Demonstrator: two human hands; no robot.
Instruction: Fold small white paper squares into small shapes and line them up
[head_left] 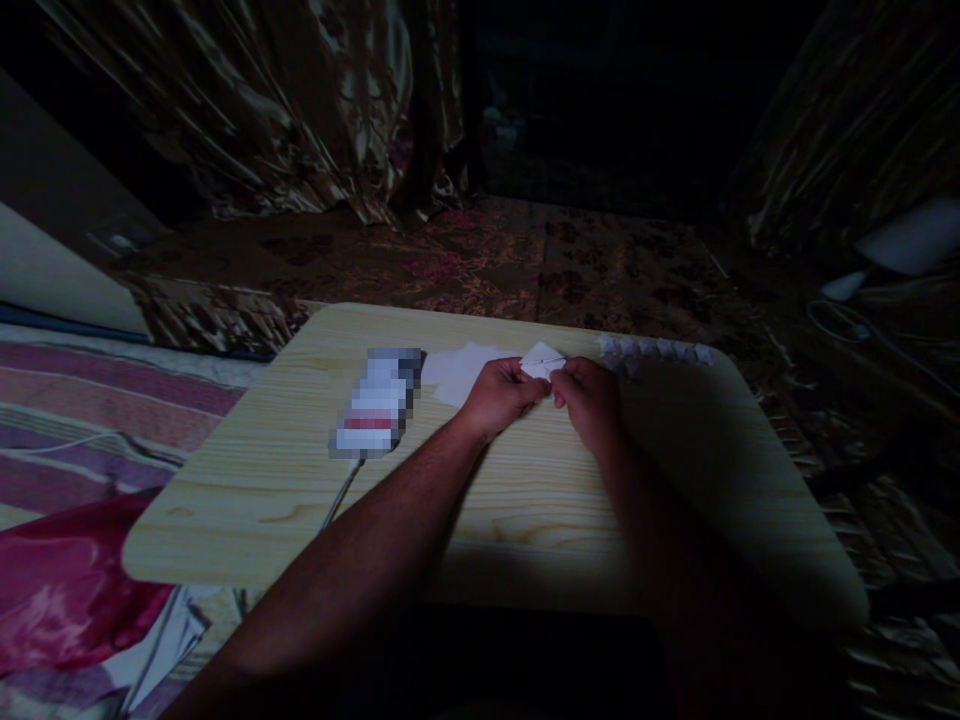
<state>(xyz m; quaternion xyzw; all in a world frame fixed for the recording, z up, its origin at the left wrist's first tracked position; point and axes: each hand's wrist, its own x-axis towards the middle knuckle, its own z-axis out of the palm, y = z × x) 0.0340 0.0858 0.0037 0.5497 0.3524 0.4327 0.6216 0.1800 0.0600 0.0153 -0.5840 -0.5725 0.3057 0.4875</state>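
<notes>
A folded piece of white paper (543, 358) is held up between my two hands over the wooden table. My left hand (501, 393) pinches its lower left side. On the other side, the fingers of my right hand (589, 392) are closed on its lower right corner. Flat white paper sheets (456, 372) lie on the table just left of my left hand. Beyond my right hand stands a row of several small folded paper pieces (654, 348), with a few more partly hidden behind that hand.
A phone with a blurred screen (375, 405) lies on the left of the table (540, 500), its cable (341, 495) running toward me. Left of the table are a striped bedspread (150, 390) and shiny red cloth (67, 580). A patterned ledge (420, 260) and curtains (337, 90) stand behind.
</notes>
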